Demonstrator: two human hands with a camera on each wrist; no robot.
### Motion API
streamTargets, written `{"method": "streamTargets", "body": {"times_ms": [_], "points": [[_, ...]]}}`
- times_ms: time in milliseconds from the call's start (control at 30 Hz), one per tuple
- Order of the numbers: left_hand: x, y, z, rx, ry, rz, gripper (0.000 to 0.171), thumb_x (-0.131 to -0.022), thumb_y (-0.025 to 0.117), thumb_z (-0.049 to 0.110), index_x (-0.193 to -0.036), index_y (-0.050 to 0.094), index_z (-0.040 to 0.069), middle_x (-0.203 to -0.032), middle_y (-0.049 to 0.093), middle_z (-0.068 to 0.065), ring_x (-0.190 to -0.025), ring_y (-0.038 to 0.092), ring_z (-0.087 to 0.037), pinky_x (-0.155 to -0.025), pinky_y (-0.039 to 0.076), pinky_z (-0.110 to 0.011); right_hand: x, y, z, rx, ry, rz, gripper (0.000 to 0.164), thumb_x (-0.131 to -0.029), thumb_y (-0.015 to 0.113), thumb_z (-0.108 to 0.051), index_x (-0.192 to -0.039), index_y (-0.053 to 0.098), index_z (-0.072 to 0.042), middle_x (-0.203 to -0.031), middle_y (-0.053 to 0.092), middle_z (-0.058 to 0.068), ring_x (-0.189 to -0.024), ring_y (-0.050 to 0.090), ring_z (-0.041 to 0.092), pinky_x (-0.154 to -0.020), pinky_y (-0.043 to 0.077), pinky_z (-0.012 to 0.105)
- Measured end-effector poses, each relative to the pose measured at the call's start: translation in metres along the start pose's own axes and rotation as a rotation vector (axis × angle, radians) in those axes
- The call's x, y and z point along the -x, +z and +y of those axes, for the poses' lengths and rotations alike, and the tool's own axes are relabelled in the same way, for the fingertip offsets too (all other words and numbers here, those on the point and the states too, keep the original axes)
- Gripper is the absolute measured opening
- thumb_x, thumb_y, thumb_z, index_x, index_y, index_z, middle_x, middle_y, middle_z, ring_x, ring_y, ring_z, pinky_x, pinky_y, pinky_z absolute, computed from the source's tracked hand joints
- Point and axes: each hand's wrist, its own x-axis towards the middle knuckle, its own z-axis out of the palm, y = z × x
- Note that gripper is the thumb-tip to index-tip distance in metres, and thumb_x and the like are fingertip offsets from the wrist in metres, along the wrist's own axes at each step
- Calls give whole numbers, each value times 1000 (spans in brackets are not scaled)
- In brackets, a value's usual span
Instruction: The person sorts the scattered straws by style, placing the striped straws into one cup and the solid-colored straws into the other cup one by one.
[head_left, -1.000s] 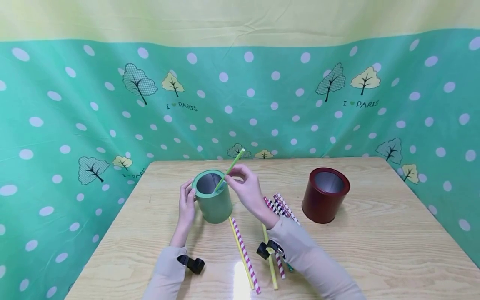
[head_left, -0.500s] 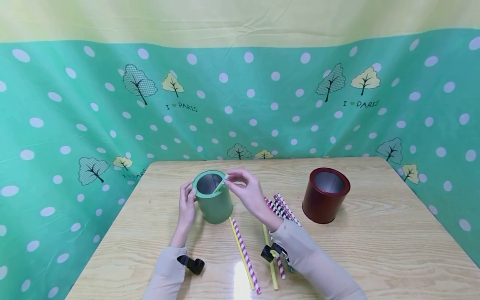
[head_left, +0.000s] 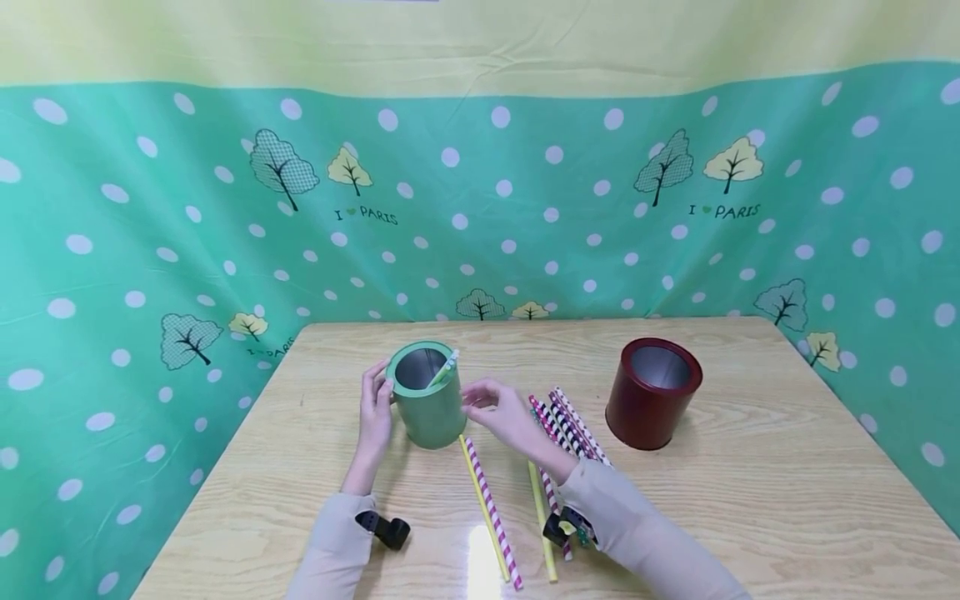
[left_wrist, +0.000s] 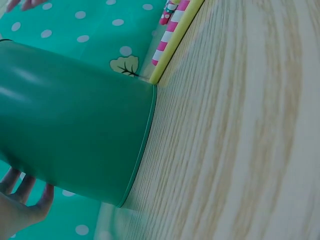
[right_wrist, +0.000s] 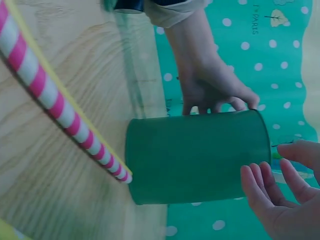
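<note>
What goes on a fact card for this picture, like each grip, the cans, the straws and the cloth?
left grip: holding the side of the green can
right grip: beside the green can, holding nothing
green can: upright, greenish straws leaning inside
red can: upright, no straws poking out
near straws: yellow straw and pink-striped straw, side by side
straw bunch: on the table, partly hidden by the right sleeve
cloth: mostly green, with dots and trees

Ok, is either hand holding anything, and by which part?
The left hand holds the green can by its left side, near the rim; the right hand holds nothing.
</note>
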Motion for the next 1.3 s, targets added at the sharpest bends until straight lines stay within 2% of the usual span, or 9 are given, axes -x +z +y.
{"method": "streamTargets", "body": {"times_ms": [167,367,600,733,867,1067,1300], "points": [[0,-2,-6,-10,-6,6,34,-93,35,8,-127,36,1,-110,49,-24,-95,47,-17,-76,40,-28,5,6,11,-6,4,-82,25,-79,61,-4,-102,58,2,-92,62,11,-85,58,22,-71,48,22],[-2,-4,-14,-1,23,7,35,-94,35,12,-128,36,3,-112,49,-23,-95,47,-13,-75,40,-28,8,9,19,25,28,-157,26,-78,60,-4,-103,57,4,-91,61,10,-84,57,21,-70,48,21],[-3,-4,-15,1,18,2,37,-93,36,11,-128,34,-1,-112,50,-23,-93,48,-9,-76,40,-29,12,11,24,25,20,-208,26,-77,60,1,-102,56,7,-91,61,16,-82,57,23,-69,48,20],[-4,-4,-17,1,26,-5,39,-93,36,15,-128,33,-2,-111,49,-22,-93,48,-8,-75,40,-27,14,11,28,62,16,-223,25,-76,60,2,-100,57,7,-89,61,16,-80,57,21,-69,48,20],[-5,-4,-19,-3,44,-11,40,-93,37,17,-128,34,-1,-111,50,-20,-93,47,-8,-74,40,-26,18,11,31,102,16,-245,25,-75,60,3,-100,57,6,-87,61,11,-79,57,20,-68,47,19],[-5,-4,-19,-6,48,-11,39,-92,38,19,-128,36,1,-108,51,-17,-92,48,-8,-74,40,-26,22,11,36,150,9,-295,26,-74,60,3,-100,57,5,-87,60,11,-78,57,19,-66,47,18],[-4,-4,-19,0,37,-11,37,-93,37,17,-128,37,4,-112,49,-22,-94,47,-8,-75,40,-28,28,13,41,173,-22,-343,25,-74,60,3,-99,57,4,-86,60,13,-77,56,19,-66,46,19]]}}
